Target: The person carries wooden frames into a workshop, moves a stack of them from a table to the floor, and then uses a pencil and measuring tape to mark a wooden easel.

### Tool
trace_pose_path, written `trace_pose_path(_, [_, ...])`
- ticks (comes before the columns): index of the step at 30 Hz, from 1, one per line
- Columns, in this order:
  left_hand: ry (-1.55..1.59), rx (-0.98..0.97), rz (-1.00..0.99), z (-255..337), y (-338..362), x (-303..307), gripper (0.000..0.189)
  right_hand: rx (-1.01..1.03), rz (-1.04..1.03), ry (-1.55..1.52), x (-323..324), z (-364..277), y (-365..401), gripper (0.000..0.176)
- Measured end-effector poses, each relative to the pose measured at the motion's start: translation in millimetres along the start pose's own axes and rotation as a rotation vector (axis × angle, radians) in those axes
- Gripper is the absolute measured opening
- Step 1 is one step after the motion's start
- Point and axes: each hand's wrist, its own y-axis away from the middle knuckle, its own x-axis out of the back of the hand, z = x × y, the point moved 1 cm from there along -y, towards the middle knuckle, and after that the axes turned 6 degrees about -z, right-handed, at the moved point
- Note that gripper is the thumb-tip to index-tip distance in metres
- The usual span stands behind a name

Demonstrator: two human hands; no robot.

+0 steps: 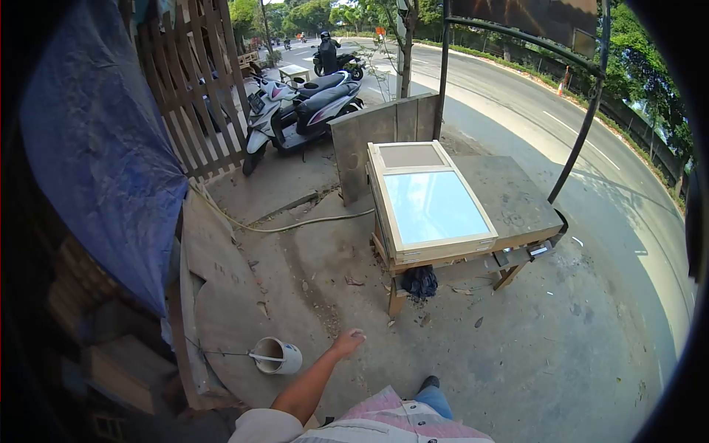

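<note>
My left hand [348, 342] is held out low in front of my body over the concrete ground, its fingers curled; whether anything is in them is too small to make out. To its left stands a white bucket [292, 359] with a stick across its rim. Ahead and to the right, a pale wooden frame with a reflecting glass pane [436, 207] lies on a wooden workbench [509, 188]. A black plastic bag [419, 283] hangs at the bench's near edge. My right hand is out of view.
A blue tarp [103, 140] and leaning boards [221, 295] line the left side. A hose [284, 228] crosses the ground toward the bench. Parked scooters [299, 111] stand beyond, by a slatted fence [196, 88]. A person [327, 52] is near a motorcycle at the road.
</note>
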Motion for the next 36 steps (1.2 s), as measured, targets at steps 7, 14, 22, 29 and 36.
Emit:
trace_pose_path(7, [0.547, -0.001, 0.024, 149.5, -93.3, 23.2, 0.057, 0.082, 0.386, -0.558, 214.4, -168.9, -167.5, 0.015])
trace_pose_path(14, [0.77, 0.289, 0.287, 234.6, -224.8, 39.8, 0.084, 0.771, 0.366, -0.674, 415.1, -554.2, -280.0, 0.027])
trace_pose_path(22, [0.858, 0.422, 0.24, 273.3, -235.8, 49.1, 0.087, 0.845, -0.059, -0.338, 369.4, -811.9, -305.8, 0.033])
trace_pose_path(29, [1.006, 0.283, 0.241, 285.2, -226.8, 39.2, 0.082, 0.855, -0.137, -0.279, 336.8, -843.1, -302.5, 0.046])
trace_pose_path(36, [0.859, 0.458, 0.2, 319.8, -222.4, 55.5, 0.088, 0.542, -0.345, -0.365, 361.9, -870.2, -289.5, 0.051])
